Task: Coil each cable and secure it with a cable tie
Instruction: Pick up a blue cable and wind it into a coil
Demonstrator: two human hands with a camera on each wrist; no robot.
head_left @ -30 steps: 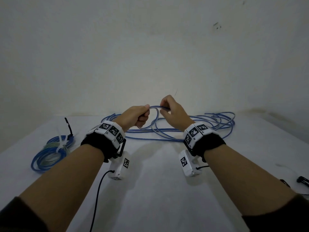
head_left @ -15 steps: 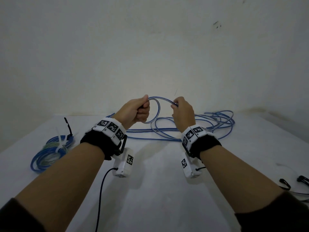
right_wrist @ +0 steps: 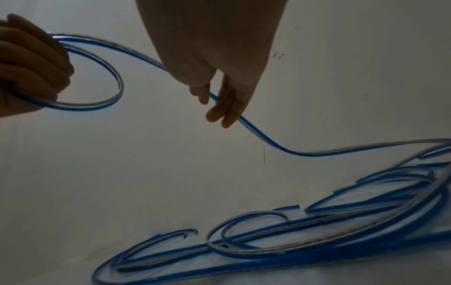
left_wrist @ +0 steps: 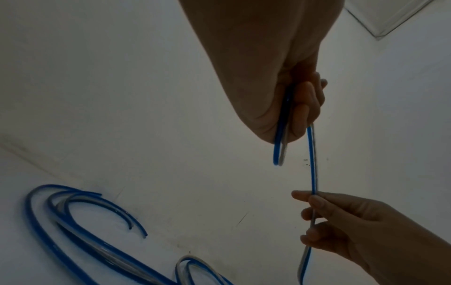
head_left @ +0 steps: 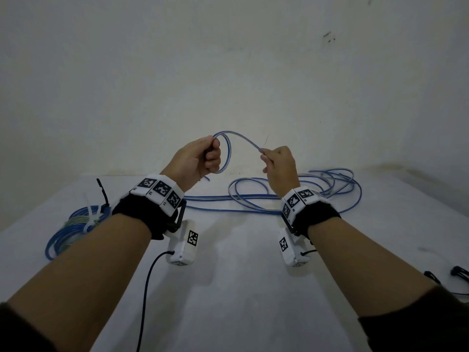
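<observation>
A blue-and-clear cable [head_left: 243,142] arcs between my two raised hands above the white table [head_left: 241,288]. My left hand [head_left: 200,157] grips a small loop of it [right_wrist: 107,100] in a fist; a short free end [left_wrist: 278,154] sticks out below the fingers. My right hand [head_left: 278,165] pinches the same cable [left_wrist: 313,185] a little to the right, and the cable runs on through its fingers [right_wrist: 224,108] down to a loose tangle [head_left: 317,191] on the table behind the hands.
A coiled blue cable bundle [head_left: 73,227] bound with white cable ties [head_left: 90,214] lies at the table's left edge, a black tie [head_left: 102,191] beside it. More black ties [head_left: 456,273] lie at the right edge. A wall stands close behind.
Both hands have risen and moved apart. The right hand has slid along the cable to the right, stretching an arc between the hands, and the loop at the left fist is smaller and higher.
</observation>
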